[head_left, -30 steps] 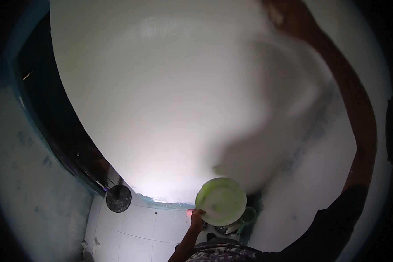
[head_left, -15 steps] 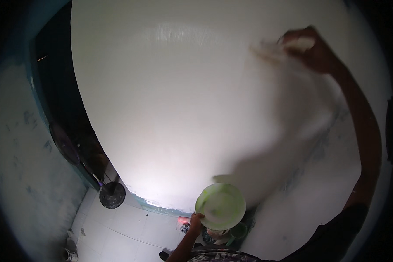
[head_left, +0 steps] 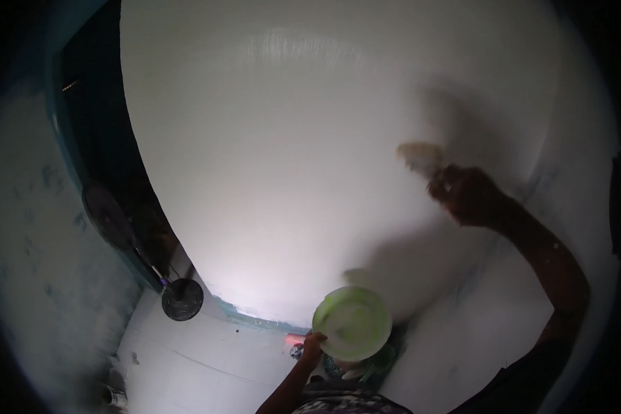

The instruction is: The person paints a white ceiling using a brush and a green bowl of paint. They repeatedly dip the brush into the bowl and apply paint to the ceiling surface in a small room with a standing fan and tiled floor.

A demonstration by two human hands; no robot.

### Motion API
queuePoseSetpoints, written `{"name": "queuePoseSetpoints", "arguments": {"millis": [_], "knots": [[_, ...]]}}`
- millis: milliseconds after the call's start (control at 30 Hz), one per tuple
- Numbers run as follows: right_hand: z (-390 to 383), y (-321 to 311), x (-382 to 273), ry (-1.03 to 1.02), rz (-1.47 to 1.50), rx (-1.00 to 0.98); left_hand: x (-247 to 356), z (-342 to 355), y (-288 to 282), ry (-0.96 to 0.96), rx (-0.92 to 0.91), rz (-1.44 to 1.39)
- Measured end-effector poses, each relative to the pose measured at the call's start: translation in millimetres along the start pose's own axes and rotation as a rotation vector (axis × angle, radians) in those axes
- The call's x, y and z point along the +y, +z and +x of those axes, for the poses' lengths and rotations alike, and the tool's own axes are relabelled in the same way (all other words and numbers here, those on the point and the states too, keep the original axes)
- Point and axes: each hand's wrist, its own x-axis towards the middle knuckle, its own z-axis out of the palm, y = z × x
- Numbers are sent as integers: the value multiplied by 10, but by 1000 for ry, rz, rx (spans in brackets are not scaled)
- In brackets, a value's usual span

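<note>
In my right hand (head_left: 466,193) is a wide paintbrush (head_left: 421,155) with pale bristles, blurred by motion, its head at the white wall (head_left: 276,159). The fingers are closed round its handle, and my forearm reaches in from the right. Low in the middle, my left hand (head_left: 313,345) grips the left rim of a round green plate (head_left: 352,323). A whitish coating covers much of the plate's inside. The plate partly hides several containers beneath it, a green one (head_left: 379,362) among them.
To the left is a dark doorway (head_left: 100,117) with a pedestal fan, whose round black base (head_left: 182,299) rests on the pale tiled floor (head_left: 207,359). A small can (head_left: 116,396) lies at lower left. A patchy side wall (head_left: 497,297) rises at right.
My right hand and the paintbrush have come down along the wall, and the bristles now point up and left. My left hand still holds the plate in nearly the same place.
</note>
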Motion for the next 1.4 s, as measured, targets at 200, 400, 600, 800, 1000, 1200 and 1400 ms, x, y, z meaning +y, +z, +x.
{"name": "queuePoseSetpoints", "arguments": {"millis": [200,400,600,800,1000,1200,1400], "knots": [[-405,-250,-153,145,260,-170,-262,-46,-8,-116,-164,55],[-491,-549,1215,521,-71,397,-440,70,-417,-54,-86,33],[-579,-799,1762,967,4,482,-462,-37,-383,-77,-87,72],[-748,203,74,18,464,102,-349,1,-54,-39,-96,47],[-812,253,134,289,539,-86,-591,144,234,-84,-221,108],[-610,-421,1197,466,281,377,-565,232,500,-51,-207,120],[-741,-858,1565,327,-334,851,-708,312,495,-68,-211,184]]}}
